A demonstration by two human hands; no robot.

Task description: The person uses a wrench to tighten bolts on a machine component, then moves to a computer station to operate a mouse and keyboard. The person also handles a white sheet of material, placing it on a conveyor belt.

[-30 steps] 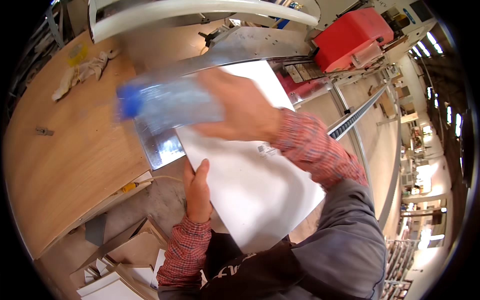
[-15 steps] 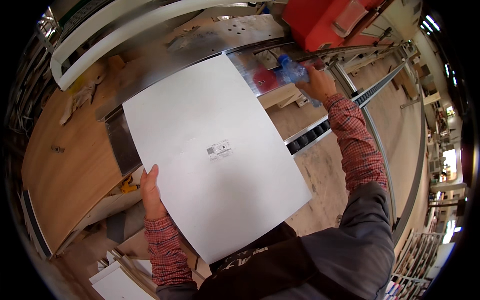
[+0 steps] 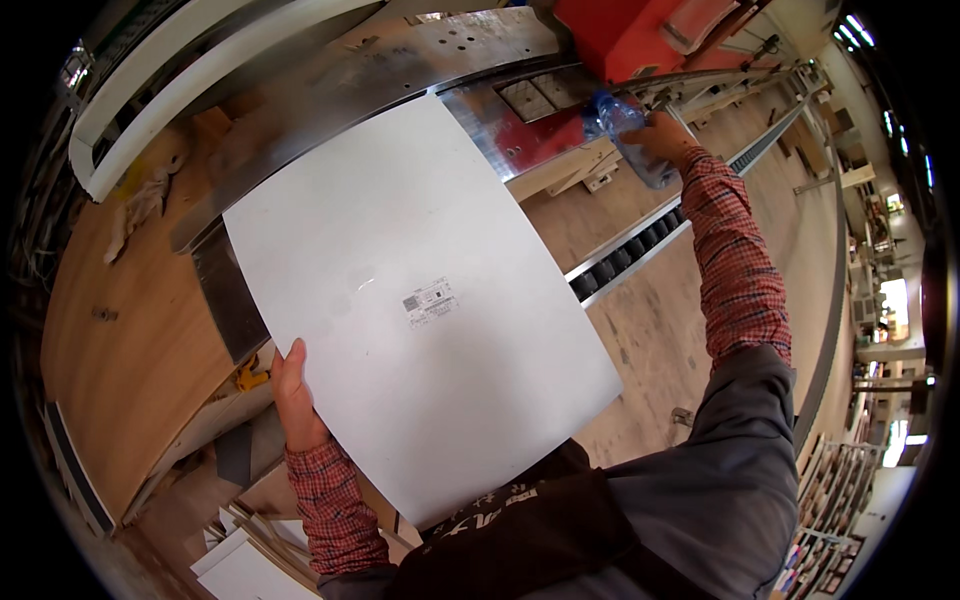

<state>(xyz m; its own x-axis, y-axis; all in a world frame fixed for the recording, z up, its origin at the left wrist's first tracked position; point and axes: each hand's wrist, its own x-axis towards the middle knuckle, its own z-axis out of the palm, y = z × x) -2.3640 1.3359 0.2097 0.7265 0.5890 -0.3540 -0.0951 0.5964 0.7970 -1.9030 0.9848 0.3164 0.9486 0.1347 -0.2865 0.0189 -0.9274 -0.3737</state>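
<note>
A large white panel [image 3: 420,210] with a small printed label [image 3: 430,298] lies in front of me. Its far end rests over the metal machine table, and its near edge reaches my dark apron. My left hand [image 3: 295,400] grips the panel's left edge, thumb along the rim; the fingers underneath are hidden. Out at the far right, my right hand [image 3: 664,140] is closed around a clear plastic bottle [image 3: 622,118] with a blue cap. The bottle is tilted, its cap toward the red-and-metal part of the machine table, and its lower part hangs below my hand.
Left of the panel is a curved wooden tabletop [image 3: 130,360] with a glove-like cloth [image 3: 140,215]. A white frame guard [image 3: 200,90] arches above. A red machine housing [image 3: 630,35] stands at the back. A roller rail [image 3: 630,255] runs rightward. Board offcuts [image 3: 250,565] lie lower left.
My right hand has moved right and slightly farther away with the bottle. In the picture, the panel and my left hand sit a little farther left.
</note>
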